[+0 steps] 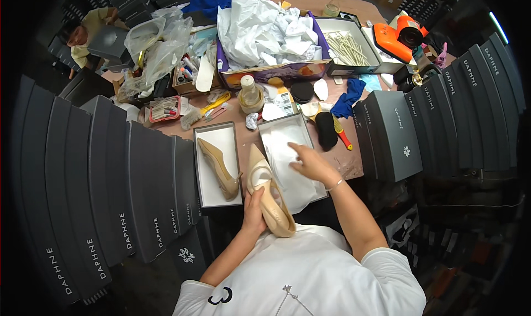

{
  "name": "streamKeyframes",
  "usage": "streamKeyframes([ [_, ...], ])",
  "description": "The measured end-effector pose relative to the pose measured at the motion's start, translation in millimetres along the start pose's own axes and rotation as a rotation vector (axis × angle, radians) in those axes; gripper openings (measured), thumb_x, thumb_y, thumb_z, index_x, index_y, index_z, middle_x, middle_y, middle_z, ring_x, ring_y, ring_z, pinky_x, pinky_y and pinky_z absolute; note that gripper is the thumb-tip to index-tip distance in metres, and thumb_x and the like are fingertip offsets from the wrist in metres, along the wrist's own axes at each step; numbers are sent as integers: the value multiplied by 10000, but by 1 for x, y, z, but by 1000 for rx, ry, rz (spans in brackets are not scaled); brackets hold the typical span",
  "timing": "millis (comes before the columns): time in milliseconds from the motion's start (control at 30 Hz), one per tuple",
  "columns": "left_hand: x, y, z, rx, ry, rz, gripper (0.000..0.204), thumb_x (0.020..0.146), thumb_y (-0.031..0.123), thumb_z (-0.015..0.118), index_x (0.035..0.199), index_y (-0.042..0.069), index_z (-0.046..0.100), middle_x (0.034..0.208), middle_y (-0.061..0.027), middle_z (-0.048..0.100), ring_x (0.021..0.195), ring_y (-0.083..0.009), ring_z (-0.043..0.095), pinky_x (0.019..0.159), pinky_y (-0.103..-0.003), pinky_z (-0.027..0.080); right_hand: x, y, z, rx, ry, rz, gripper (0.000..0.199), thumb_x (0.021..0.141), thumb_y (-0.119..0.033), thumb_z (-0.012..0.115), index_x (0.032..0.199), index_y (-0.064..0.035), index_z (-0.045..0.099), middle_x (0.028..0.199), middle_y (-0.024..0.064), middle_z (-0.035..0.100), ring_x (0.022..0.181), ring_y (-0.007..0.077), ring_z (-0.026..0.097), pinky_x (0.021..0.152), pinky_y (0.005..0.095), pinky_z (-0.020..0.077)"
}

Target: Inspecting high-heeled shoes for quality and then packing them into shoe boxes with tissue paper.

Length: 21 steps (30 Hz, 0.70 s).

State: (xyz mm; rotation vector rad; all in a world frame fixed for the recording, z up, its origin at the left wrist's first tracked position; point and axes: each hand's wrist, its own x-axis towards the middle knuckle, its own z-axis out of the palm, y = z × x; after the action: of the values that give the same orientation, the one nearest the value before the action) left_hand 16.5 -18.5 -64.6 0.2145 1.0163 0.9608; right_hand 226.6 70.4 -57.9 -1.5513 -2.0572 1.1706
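Note:
My left hand (254, 212) is closed round a beige high-heeled shoe (273, 204), its pointed toe away from me and its heel end near my shirt. Something white shows inside the shoe's front. Its matching beige shoe (220, 169) lies on its side in an open shoebox (197, 179) to the left. My right hand (311, 162) hovers over or rests on white tissue paper (285, 164) in a second open box part (297, 121); whether it touches the paper I cannot tell. Its index finger is stretched out and nothing shows in its fingers.
Tall stacks of dark grey shoeboxes stand left (105, 189) and right (442, 117). Behind are a purple carton (265, 72) of crumpled paper, a tray of sticks (345, 48) and an orange device (392, 42). A brush (342, 132) lies at right. A person (91, 34) is at the far left.

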Motion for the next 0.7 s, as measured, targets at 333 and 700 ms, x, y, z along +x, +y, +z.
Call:
streamKeyframes([
  [333, 19, 2, -3, -121, 1, 32, 473, 952, 443, 493, 1263, 89, 451, 1129, -75, 560, 988, -205, 578, 827, -379, 514, -7, -5, 7, 200, 120, -15, 349, 822, -79, 621, 1159, -49, 536, 898, 220, 617, 721, 334, 635, 617, 390, 523],
  [700, 10, -2, 17, 58, -96, 100, 432, 924, 232, 598, 1255, 53, 385, 1112, -82, 535, 961, -148, 566, 795, -282, 501, -38, -72, 26, -114, 248, -144, 239, 775, -196, 720, 891, -26, 597, 763, 110, 585, 699, 313, 612, 609, 376, 498],
])
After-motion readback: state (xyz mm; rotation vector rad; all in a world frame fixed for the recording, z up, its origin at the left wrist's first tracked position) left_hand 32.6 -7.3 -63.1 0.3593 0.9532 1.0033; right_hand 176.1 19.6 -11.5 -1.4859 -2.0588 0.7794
